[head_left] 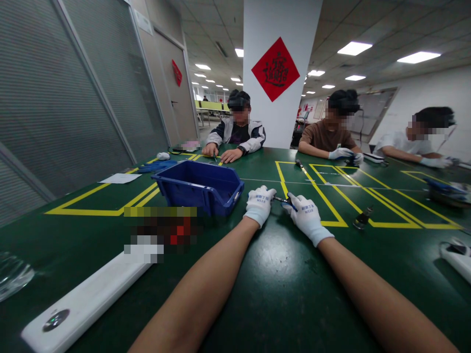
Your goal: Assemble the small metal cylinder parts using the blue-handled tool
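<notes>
Both arms reach forward over the dark green desk (279, 274) marked with yellow tape lines. The left hand (259, 204), in a white knit glove, is curled with its fingers (268, 195) closed on one end of a small slim metal tool with a blue grip (285, 200). The right hand (306, 215), gloved the same way, pinches the other end from 3 o'clock. The tool sits between the two hands, just above the desk surface, at about 12 o'clock from the wearer; its exact form is too small to tell.

It looks light, stiff and thin, and smooth metal may slip against the knit gloves, so a firm pinch on the blue grip seems the safest hold.

A blue plastic parts bin (200, 186) stands at 10 o'clock, just beside the left hand. A long white power strip (88, 299) lies at 8 o'clock. A small dark metal part (362, 218) rests at 2 o'clock on a yellow line. Across the desk three other people sit at work, two with white-gloved hands.
</notes>
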`<action>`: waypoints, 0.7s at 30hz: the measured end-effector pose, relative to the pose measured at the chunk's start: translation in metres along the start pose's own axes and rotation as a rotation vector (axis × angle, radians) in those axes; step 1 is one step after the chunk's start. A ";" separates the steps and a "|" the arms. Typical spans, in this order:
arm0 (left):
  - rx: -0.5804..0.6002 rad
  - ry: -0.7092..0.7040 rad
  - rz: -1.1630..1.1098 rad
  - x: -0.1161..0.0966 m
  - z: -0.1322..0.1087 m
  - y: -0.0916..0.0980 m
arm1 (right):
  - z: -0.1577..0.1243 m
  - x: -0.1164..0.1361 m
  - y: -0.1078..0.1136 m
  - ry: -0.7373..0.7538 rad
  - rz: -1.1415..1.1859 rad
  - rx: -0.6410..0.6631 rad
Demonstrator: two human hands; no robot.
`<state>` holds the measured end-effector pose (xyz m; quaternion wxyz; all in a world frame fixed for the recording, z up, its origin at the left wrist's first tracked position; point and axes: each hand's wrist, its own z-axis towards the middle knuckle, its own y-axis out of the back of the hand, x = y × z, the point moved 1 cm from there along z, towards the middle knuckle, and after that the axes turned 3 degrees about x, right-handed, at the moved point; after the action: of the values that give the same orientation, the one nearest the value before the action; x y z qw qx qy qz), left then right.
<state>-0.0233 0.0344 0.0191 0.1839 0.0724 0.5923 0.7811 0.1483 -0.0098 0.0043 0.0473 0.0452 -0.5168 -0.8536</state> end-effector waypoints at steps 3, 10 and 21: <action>0.008 0.025 0.011 0.002 0.000 0.000 | 0.001 0.003 0.003 -0.038 -0.044 0.007; 0.058 -0.183 0.013 -0.004 -0.007 0.000 | -0.001 0.012 0.005 0.162 -0.051 0.090; 0.071 -0.112 -0.024 -0.004 -0.006 -0.013 | 0.002 0.006 -0.003 -0.040 0.448 0.047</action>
<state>-0.0193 0.0309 0.0058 0.2236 0.1155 0.6093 0.7520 0.1420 -0.0073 0.0019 0.2244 -0.0865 -0.5344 -0.8103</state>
